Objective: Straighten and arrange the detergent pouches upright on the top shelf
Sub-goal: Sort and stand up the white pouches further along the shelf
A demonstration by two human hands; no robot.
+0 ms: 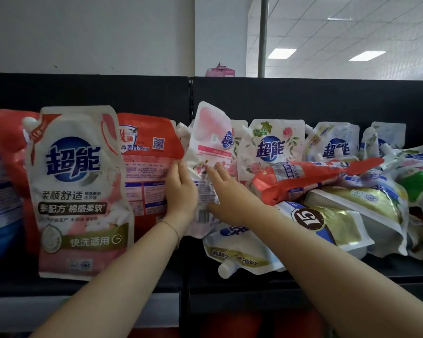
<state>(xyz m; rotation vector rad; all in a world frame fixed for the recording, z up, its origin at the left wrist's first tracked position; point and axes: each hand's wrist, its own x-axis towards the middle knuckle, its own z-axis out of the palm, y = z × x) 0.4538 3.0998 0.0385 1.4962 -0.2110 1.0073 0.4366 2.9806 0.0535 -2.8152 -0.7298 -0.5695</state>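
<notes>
A white and pink detergent pouch [209, 142] stands between my two hands on the top shelf [352, 273], its back facing me. My left hand [180, 189] holds its left edge, fingers curled round it. My right hand [226, 191] lies flat on its front with straight fingers. To the left a large white and pink pouch [80, 191] stands upright, with an orange-red pouch [147, 162] behind it. On the right, several pouches lie in a toppled heap, among them a red one [303, 178] and a gold one [352, 211].
A black back panel [303, 101] runs behind the shelf. More white floral pouches [272, 147] stand upright at the back right. A blue pouch [0, 191] sits at the far left edge. One pouch with a white spout [226, 268] hangs over the shelf front.
</notes>
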